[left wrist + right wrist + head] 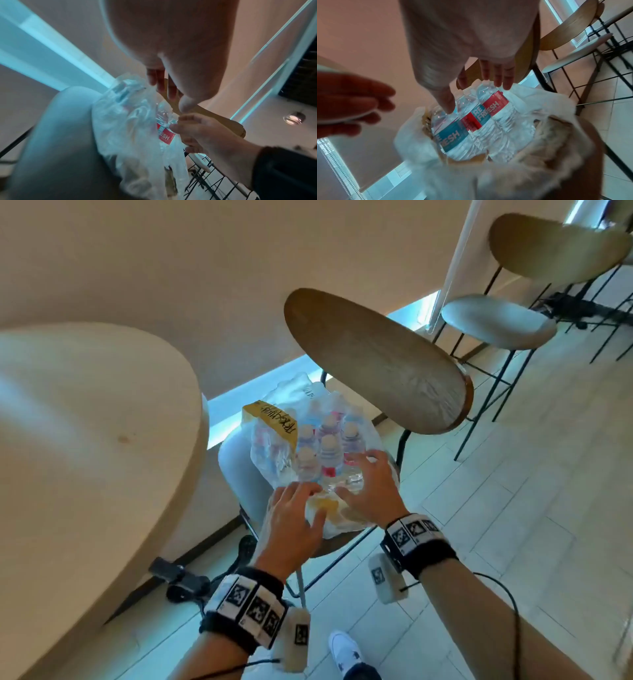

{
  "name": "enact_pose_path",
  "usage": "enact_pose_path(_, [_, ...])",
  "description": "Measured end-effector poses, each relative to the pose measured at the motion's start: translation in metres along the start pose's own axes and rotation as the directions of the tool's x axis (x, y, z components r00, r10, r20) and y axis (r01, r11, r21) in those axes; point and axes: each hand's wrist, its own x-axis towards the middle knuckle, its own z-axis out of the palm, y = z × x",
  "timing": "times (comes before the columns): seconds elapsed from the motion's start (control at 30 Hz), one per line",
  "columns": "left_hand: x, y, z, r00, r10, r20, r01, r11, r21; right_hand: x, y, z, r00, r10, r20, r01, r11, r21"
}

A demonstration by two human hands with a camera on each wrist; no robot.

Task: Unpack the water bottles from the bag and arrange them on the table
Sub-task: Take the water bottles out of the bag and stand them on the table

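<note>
I am reaching both hands, left hand and right hand, fingers spread and holding nothing, over the bottles in the bag on the chair.

I see soft, warm, even light, with cold blue glare along the window strip. Wide-angle bending curves the table edge. Both wrist views are dim, smeared by motion blur and out of focus up close.

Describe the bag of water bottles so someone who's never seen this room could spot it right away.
Find the round wooden table; just right of it stands a chair. On its seat sits a clear plastic bag packed with upright capped bottles, marked by a yellow printed strip; the other chair's seat holds nothing.
</note>
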Motion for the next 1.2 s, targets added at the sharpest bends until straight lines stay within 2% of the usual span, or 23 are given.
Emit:
enact_pose_path(0.07, [0.028,0.009,0.009,0.986,0.106,-0.130,-0.082,0.981,0.175,0.023,-0.003,-0.003,0.998,-0.022,-0.055,0.019,0.998,-0.054])
enact_pose_path(0.13, [0.055,0.015,0.014,0.974,0.150,-0.168,-0.085,0.936,0.342,0.043,-0.002,0.001,0.999,-0.039,-0.011,0.038,0.996,-0.075])
enact_pose_path(0.3, [0.094,0.009,0.025,0.999,0.039,-0.022,-0.016,0.780,0.625,0.074,0.021,0.020,0.993,0.013,0.117,-0.004,0.997,-0.080])
enact_pose_path(0.43, [0.107,0.006,0.028,0.993,-0.097,0.065,0.015,0.661,0.751,0.078,0.030,0.032,0.997,-0.002,0.082,0.008,0.998,-0.067])
enact_pose_path(0.57, [0.113,0.006,0.037,0.987,-0.148,0.057,0.043,0.597,0.801,0.079,0.037,0.039,0.999,-0.036,0.035,0.036,0.999,-0.001])
enact_pose_path(0.7, [0.114,0.007,0.037,0.991,-0.130,0.038,0.054,0.632,0.773,0.074,0.043,0.036,0.997,-0.080,-0.022,0.081,0.996,0.029])
enact_pose_path(0.83, [0.107,0.019,0.026,0.994,-0.105,-0.011,0.082,0.705,0.704,0.066,0.050,0.029,0.973,-0.185,-0.138,0.196,0.978,0.070])
enact_pose_path(0.9, [0.099,0.034,0.016,0.993,-0.112,-0.048,0.118,0.775,0.621,0.061,0.048,0.020,0.958,-0.211,-0.193,0.233,0.968,0.095])
enact_pose_path(0.97, [0.092,0.055,0.001,0.987,-0.134,-0.083,0.157,0.871,0.466,0.060,0.043,0.009,0.948,-0.206,-0.243,0.246,0.958,0.147])
enact_pose_path(1.07, [0.080,0.088,-0.030,0.985,-0.099,-0.143,0.139,0.942,0.305,0.059,0.025,-0.024,0.929,-0.190,-0.317,0.269,0.936,0.227])
enact_pose_path(1.2, [0.058,0.126,-0.085,0.954,0.003,-0.300,0.066,0.973,0.221,0.061,-0.020,-0.087,0.898,-0.328,-0.293,0.405,0.876,0.262])
